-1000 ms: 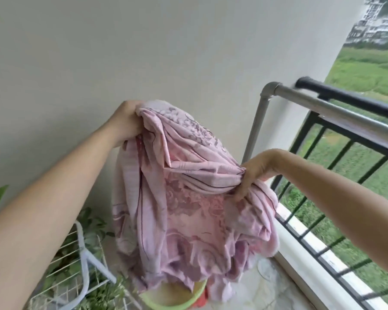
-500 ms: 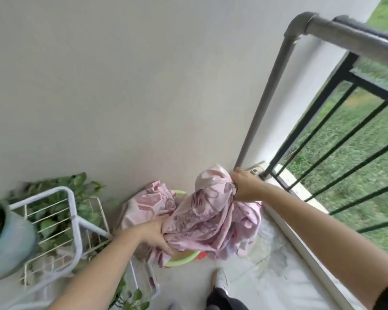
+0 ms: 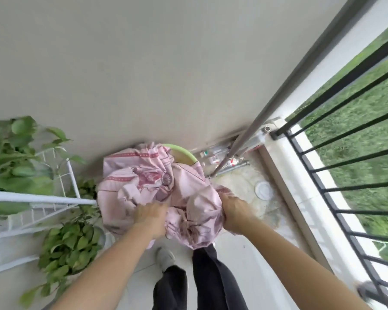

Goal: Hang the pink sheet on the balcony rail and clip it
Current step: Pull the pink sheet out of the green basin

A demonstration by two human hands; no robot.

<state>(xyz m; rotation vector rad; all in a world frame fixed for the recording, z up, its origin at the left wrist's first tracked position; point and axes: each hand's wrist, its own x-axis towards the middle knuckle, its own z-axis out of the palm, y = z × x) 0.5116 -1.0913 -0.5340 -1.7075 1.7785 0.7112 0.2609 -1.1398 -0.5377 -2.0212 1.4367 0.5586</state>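
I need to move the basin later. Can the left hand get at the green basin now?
Probably not directly: the left hand grips the pink sheet, which lies bunched over the green basin; only its far rim shows.

Your left hand (image 3: pixel 151 214) and right hand (image 3: pixel 233 211) both grip the crumpled pink patterned sheet (image 3: pixel 148 175), bunched over a lime-green plastic basin (image 3: pixel 183 152). Black barred metal balcony railing (image 3: pixel 321 189) on your right; white wire plant rack (image 3: pixel 43 199) on your left.
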